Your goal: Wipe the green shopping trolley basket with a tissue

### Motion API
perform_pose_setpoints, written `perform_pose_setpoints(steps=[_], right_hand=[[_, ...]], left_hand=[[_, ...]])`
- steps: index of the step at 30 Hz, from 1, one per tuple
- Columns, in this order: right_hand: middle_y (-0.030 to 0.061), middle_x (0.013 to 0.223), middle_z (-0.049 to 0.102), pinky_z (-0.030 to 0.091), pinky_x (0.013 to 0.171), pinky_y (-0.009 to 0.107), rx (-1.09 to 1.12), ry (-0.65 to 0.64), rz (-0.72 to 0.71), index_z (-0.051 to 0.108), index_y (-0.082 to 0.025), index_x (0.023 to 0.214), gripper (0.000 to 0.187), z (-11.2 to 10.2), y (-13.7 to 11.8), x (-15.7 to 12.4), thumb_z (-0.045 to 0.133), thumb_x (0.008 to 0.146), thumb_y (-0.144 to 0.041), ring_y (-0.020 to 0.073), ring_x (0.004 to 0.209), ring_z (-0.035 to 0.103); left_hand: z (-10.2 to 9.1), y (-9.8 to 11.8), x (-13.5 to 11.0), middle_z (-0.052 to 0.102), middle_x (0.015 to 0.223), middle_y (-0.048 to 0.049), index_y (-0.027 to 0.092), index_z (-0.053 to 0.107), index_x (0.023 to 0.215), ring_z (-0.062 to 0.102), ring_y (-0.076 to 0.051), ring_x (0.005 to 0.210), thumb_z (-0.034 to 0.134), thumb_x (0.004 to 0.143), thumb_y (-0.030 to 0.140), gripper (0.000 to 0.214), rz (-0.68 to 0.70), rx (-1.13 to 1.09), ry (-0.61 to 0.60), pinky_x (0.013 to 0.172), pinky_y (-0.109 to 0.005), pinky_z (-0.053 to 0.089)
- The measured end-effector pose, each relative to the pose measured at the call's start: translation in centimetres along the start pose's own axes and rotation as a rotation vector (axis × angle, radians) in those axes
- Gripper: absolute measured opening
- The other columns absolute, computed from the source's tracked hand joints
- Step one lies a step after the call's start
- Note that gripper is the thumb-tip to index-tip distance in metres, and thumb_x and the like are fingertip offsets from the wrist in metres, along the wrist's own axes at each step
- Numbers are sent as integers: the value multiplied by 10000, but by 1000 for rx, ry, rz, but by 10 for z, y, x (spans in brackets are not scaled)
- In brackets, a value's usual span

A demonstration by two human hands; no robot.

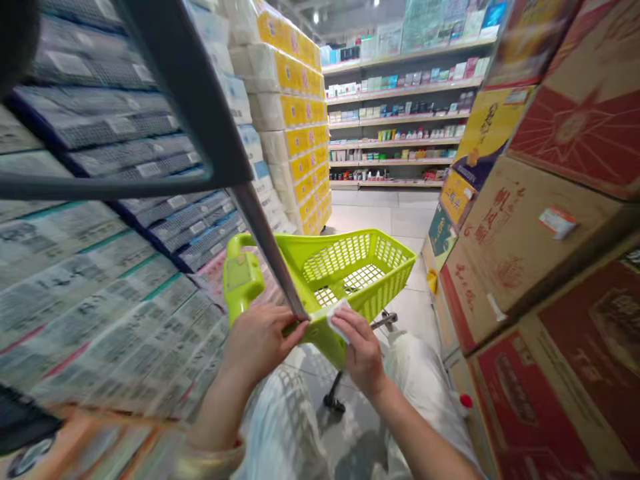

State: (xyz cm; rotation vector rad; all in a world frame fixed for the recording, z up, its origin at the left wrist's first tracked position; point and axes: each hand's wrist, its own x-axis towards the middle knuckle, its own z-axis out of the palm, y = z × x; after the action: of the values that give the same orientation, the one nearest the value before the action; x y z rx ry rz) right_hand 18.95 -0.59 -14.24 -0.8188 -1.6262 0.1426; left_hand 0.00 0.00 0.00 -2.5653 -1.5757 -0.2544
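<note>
Hands working at a green cart in a tiled shop aisle.
The left hand is gripping the grey bar; the right hand is pinching a white cloth against the cart rim, cardboard boxes stacking beside it.

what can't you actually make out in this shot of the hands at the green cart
- Head view: the lime-green plastic shopping cart's near rim and handle, crossed by the grey metal bar.
- What the small white piece is, half covered by the right hand.
- The left hand's fingertips, curled out of sight at the bar's end.
- Print on the stacked packs at left, blurred.
- Far shelf goods, too small.
</note>
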Motion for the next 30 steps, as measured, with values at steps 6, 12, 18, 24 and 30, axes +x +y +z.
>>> perform_pose_setpoints(steps=[6,12,18,24,30], right_hand=[[94,1158,647,541,976,399,-16,71,136,614,-247,1280,533,9,2,-3,393,854,-16,214,1113,615],[80,1111,690,508,1026,450,-76,41,90,663,-252,1210,506,3,9,6,388,859,-13,225,1167,594],[76,1068,701,549,959,380,22,-39,93,686,-229,1144,480,-9,-7,17,401,825,-10,200,1056,646],[79,1162,683,510,1034,405,12,151,150,658,-250,1214,504,-22,-15,35,395,855,-12,210,1156,625],[50,1175,714,487,1075,395,46,-148,15,657,-245,1228,471,-4,3,37,420,870,-50,191,1230,594]], left_hand=[[0,-2,1,768,806,-23,253,777,886,681,-198,763,524,919,421,305,27,-19,10,664,-294,451],[0,-4,0,773,810,-14,255,775,883,683,-196,749,511,925,446,329,69,-44,42,661,-295,464],[-1,-7,-3,773,810,-15,262,773,885,679,-199,738,500,920,452,334,78,-41,60,649,-295,461],[-8,-13,-6,712,673,-4,237,696,678,639,-188,665,568,869,441,307,35,-34,337,712,-328,459],[-4,14,-26,601,883,-66,202,572,951,586,-227,847,607,813,226,144,-66,-128,1013,775,-381,492]])
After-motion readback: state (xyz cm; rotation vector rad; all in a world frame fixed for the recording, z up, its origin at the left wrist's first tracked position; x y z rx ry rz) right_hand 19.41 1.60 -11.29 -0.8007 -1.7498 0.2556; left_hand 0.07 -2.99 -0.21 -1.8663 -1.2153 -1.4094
